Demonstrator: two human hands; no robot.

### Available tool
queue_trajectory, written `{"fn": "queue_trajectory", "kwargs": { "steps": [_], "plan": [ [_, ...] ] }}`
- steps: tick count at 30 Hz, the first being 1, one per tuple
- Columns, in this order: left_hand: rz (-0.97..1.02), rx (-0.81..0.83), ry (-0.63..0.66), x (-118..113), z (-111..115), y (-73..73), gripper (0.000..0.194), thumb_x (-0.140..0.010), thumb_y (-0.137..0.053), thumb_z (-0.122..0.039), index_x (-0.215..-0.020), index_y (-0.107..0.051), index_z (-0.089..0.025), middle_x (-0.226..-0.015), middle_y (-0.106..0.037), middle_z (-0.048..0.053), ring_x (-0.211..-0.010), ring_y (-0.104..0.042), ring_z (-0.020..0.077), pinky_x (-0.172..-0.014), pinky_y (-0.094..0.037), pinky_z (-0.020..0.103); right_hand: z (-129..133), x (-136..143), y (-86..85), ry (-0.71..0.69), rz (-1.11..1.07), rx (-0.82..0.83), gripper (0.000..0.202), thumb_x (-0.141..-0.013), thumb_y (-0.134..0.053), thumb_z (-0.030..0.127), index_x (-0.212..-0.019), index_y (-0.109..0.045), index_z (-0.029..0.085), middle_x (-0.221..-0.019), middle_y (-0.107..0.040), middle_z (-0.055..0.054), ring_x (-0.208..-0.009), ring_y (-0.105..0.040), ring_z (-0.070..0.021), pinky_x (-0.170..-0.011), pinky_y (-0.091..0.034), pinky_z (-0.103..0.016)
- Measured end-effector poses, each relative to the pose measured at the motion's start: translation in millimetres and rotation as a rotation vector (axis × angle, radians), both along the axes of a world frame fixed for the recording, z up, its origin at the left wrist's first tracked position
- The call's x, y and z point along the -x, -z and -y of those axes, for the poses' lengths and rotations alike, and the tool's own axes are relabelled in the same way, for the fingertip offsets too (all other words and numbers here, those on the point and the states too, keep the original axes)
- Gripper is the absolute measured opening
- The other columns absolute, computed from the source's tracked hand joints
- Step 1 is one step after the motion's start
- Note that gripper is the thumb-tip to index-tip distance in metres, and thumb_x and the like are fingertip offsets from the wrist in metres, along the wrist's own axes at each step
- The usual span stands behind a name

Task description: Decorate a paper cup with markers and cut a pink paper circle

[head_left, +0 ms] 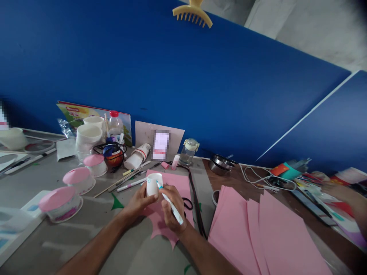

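Observation:
My left hand (141, 201) is wrapped round a small white paper cup (153, 186), holding it tilted above the pink paper. In my right hand (174, 206) is a white marker (174, 211) with a blue tip, which meets or nearly meets the cup's side. A small blue mark shows near the cup's rim. Beneath both hands lies a cut pink sheet (177, 183) with a jagged lower edge. Black-handled scissors (187, 203) rest partly hidden behind my right hand. To the left stand three decorated cups with pink tops, the nearest one (60, 204) showing purple marks.
Stacked white paper cups (88, 135), a red-capped bottle (115, 124) and a glass jar (189, 151) stand at the back. Pink sheets (258, 233) lie right. A phone (160, 145) leans against a board before the blue partition (172, 76). Another person's arm (348, 196) reaches in at far right.

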State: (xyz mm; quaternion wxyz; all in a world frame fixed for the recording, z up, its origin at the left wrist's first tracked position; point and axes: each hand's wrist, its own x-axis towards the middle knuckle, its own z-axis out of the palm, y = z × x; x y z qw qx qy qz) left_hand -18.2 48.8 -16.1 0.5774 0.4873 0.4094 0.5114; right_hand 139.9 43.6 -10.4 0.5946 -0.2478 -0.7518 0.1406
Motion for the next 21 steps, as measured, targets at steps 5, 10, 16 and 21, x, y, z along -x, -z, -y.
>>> {"fn": "queue_trajectory", "kwargs": {
  "steps": [5, 10, 16, 21],
  "plan": [
    [-0.016, 0.013, -0.032, -1.2, -0.3, -2.6, 0.049, -0.068, -0.076, -0.037, -0.110, -0.060, -0.015, -0.099, -0.064, 0.007, -0.090, -0.055, 0.0235, -0.081, -0.043, 0.033, -0.4, 0.1, -0.6, -0.004, 0.019, 0.005, 0.029, -0.099, -0.039, 0.031, -0.120, -0.057, 0.022, -0.104, -0.064, -0.011, -0.097, -0.062, -0.0233, -0.082, -0.055, -0.041],
    [-0.020, 0.013, -0.039, -2.9, 2.0, -9.4, 0.051, -0.067, -0.077, -0.038, -0.110, -0.061, -0.015, -0.099, -0.065, 0.008, -0.092, -0.056, 0.0247, -0.082, -0.044, 0.033, -0.2, -0.7, -0.6, -0.011, 0.033, 0.006, 0.030, -0.099, -0.040, 0.031, -0.120, -0.058, 0.021, -0.104, -0.063, -0.012, -0.099, -0.061, -0.0234, -0.086, -0.054, -0.042],
    [-0.052, 0.023, -0.042, -3.0, 1.3, -8.6, 0.054, -0.066, -0.077, -0.040, -0.110, -0.061, -0.015, -0.101, -0.065, 0.008, -0.093, -0.056, 0.0252, -0.083, -0.044, 0.033, -1.0, -0.8, 1.4, 0.005, 0.043, 0.010, 0.030, -0.098, -0.040, 0.030, -0.119, -0.059, 0.020, -0.104, -0.064, -0.012, -0.099, -0.062, -0.0236, -0.086, -0.054, -0.041],
    [-0.047, 0.011, -0.032, -2.5, 0.9, -7.0, 0.051, -0.068, -0.077, -0.039, -0.109, -0.060, -0.014, -0.098, -0.064, 0.007, -0.091, -0.055, 0.0239, -0.081, -0.043, 0.032, -0.5, -0.8, -0.2, -0.014, 0.025, 0.014, 0.028, -0.097, -0.040, 0.027, -0.117, -0.058, 0.021, -0.102, -0.065, -0.011, -0.097, -0.063, -0.0237, -0.085, -0.054, -0.042]
  ]
}}
